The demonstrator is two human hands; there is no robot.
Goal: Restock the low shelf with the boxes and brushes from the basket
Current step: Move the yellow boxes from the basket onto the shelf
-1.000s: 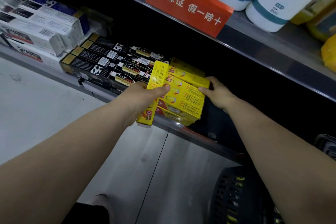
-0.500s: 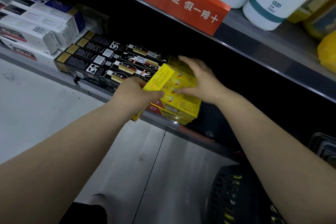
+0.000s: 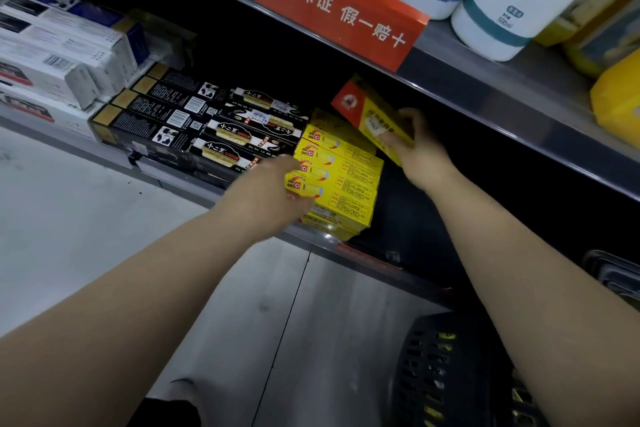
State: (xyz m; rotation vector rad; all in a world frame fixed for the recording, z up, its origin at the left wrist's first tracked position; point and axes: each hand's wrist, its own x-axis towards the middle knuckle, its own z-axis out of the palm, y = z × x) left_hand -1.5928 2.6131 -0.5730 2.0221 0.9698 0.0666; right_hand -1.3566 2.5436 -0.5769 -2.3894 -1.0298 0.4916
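Yellow box [image 3: 367, 111] with a red end sits tilted in the right hand [image 3: 419, 152], whose fingers [image 3: 408, 118] and thumb pinch it by its long sides, above the stack of yellow boxes [image 3: 346, 184] lying on the low shelf [image 3: 363, 253]. The left hand [image 3: 266, 191] touches the stack's near left corner; it is blurred, so I cannot tell whether its fingers grip or only press. Black boxes [image 3: 194, 121] lie just left of the stack. The dark basket [image 3: 443, 374] stands on the floor below right.
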